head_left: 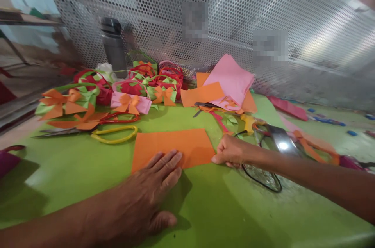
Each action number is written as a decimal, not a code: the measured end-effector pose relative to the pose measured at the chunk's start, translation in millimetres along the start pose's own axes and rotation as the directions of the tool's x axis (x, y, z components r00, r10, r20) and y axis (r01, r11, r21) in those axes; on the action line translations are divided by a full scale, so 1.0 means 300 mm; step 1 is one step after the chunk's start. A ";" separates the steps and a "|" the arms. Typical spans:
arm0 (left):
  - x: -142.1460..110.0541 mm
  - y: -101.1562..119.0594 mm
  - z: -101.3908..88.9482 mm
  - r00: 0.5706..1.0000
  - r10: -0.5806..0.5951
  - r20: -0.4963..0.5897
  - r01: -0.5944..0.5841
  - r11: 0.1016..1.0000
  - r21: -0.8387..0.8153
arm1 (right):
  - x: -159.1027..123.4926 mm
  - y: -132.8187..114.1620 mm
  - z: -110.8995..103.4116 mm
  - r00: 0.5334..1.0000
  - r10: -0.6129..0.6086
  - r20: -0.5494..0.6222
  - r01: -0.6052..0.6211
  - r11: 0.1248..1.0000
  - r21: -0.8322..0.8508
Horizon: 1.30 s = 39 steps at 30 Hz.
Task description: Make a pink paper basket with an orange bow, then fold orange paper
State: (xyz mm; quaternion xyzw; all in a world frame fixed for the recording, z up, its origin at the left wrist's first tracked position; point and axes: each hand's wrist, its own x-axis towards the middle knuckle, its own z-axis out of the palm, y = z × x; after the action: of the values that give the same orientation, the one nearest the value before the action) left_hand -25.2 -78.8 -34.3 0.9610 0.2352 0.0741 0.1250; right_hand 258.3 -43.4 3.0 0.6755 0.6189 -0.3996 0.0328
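A rectangular sheet of orange paper [190,140] lies on the green tabletop [216,209] in front of me. My left hand [155,185] rests flat over its lower left part, fingers stretched out and thumb apart. At the sheet's right edge, my right hand [230,150] is closed, with thumb and fingers pinching the lower right corner. Left of the sheet are scissors with yellow handles [114,134] and another pair with red handles [120,118], beside an orange bow [83,120].
Several small paper baskets with bows [131,102] stand at the back left, near a dark bottle [114,50]. Pink sheets [228,78] and orange pieces [202,93] are piled behind. A yellow glue gun [249,124] with a black cord lies right; a perforated metal panel [158,6] borders the table.
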 end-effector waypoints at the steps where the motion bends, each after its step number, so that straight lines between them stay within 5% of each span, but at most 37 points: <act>1: -0.001 0.000 -0.002 1.000 0.005 -0.011 -0.005 1.000 0.006 | -0.003 0.007 -0.004 1.000 0.003 -0.005 -0.003 1.000 0.002; 13: 0.019 -0.008 -0.019 0.999 0.040 -0.003 -0.040 0.999 0.007 | -0.033 0.066 -0.019 0.988 -0.088 -0.127 0.078 0.994 -0.078; 17: 0.081 -0.039 -0.040 0.994 0.102 0.039 -0.096 0.986 -0.134 | -0.073 0.040 -0.018 0.909 -0.309 -0.281 0.263 0.946 -0.190; 21: 0.174 -0.046 -0.070 0.986 0.166 0.012 -0.159 0.958 -0.239 | -0.081 0.029 0.012 0.846 -0.474 -0.244 0.416 0.873 -0.254; 23: 0.228 -0.035 -0.080 0.991 0.132 0.026 -0.121 0.957 -0.265 | -0.069 0.033 0.040 0.833 -0.516 -0.201 0.455 0.845 -0.281; 26: 0.300 -0.014 -0.092 0.993 -0.075 0.086 0.094 0.965 -0.246 | -0.049 0.037 0.079 0.835 -0.513 -0.202 0.434 0.837 -0.333; 31: 0.356 0.002 -0.119 0.882 -0.436 0.178 0.464 0.868 -0.177 | -0.030 0.025 0.096 0.860 -0.446 -0.249 0.345 0.866 -0.362; 35: 0.372 0.007 -0.124 0.728 -0.505 0.462 0.641 0.741 -0.200 | -0.034 0.015 0.083 0.879 -0.419 -0.229 0.325 0.876 -0.355; 39: 0.396 0.010 -0.118 0.629 -0.535 0.564 0.731 0.655 -0.193 | -0.042 0.013 0.083 0.883 -0.407 -0.234 0.309 0.879 -0.363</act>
State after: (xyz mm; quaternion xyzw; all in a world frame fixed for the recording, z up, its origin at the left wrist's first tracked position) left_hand 73.2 -18.1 10.4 0.7511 0.5080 -0.1586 0.3908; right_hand 250.4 -67.7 -8.3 0.5867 0.7875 -0.1863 -0.0305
